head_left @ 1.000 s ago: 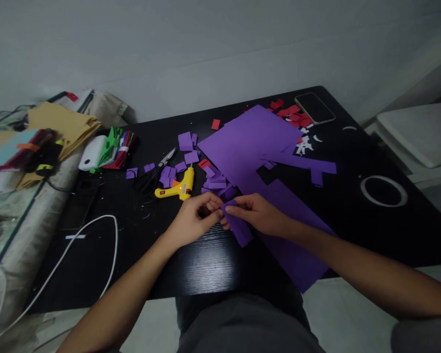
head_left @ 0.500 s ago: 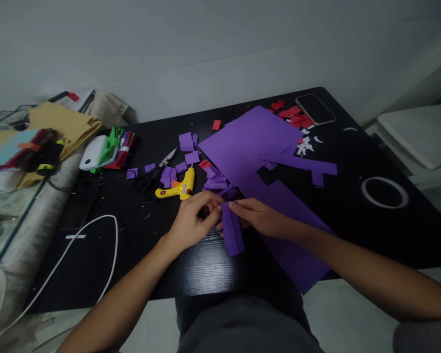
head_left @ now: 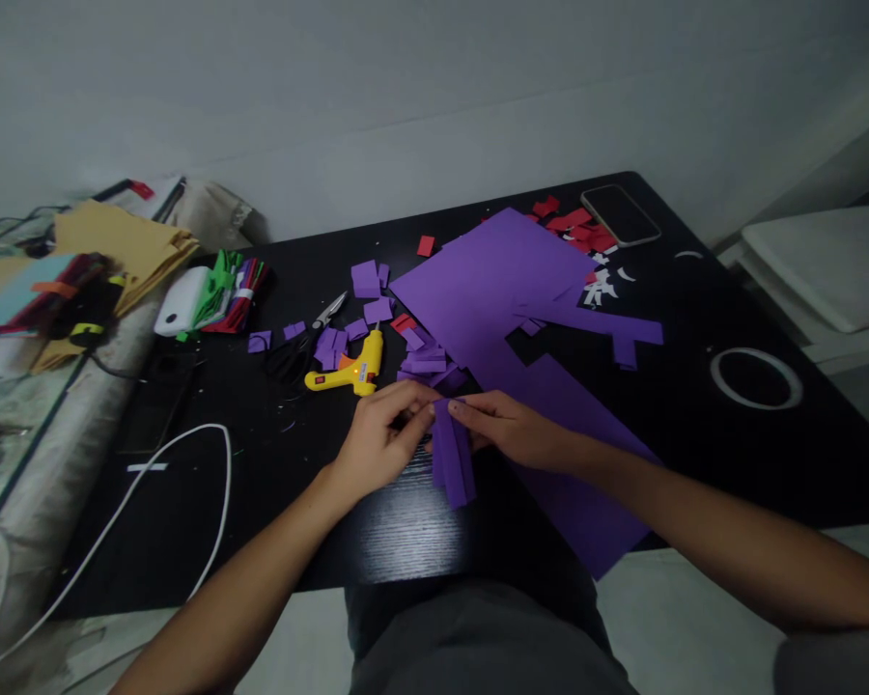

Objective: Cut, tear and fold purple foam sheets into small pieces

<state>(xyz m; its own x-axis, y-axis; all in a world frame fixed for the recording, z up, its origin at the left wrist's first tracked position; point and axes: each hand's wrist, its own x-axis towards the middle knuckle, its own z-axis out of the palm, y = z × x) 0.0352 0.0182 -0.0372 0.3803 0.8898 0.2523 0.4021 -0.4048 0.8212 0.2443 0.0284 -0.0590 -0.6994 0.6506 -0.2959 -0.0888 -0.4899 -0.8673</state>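
A folded purple paper strip [head_left: 454, 461] hangs down between my hands near the table's front edge. My left hand [head_left: 391, 431] pinches its upper left side between thumb and fingers. On the upper right side, my right hand [head_left: 503, 425] grips it with the thumb on top. Just beyond my left hand lies a yellow glue gun [head_left: 362, 367], with black-handled scissors [head_left: 325, 314] to its left. Small purple pieces [head_left: 426, 359] are scattered past my fingers. Large purple sheets [head_left: 492, 275] reach from the back of the table to beneath my right forearm.
On the black table [head_left: 724, 463] are a phone [head_left: 621, 214], red scraps [head_left: 579, 227], a white ring [head_left: 757, 378] and a T-shaped purple piece [head_left: 627, 333]. A white cable [head_left: 228, 483] loops at left, near bundled coloured strips [head_left: 238, 294] and brown paper [head_left: 126, 246].
The purple strip has shifted slightly left and turned a little, showing more of its left fold. Both hands keep hold of it, with my right hand slightly further left.
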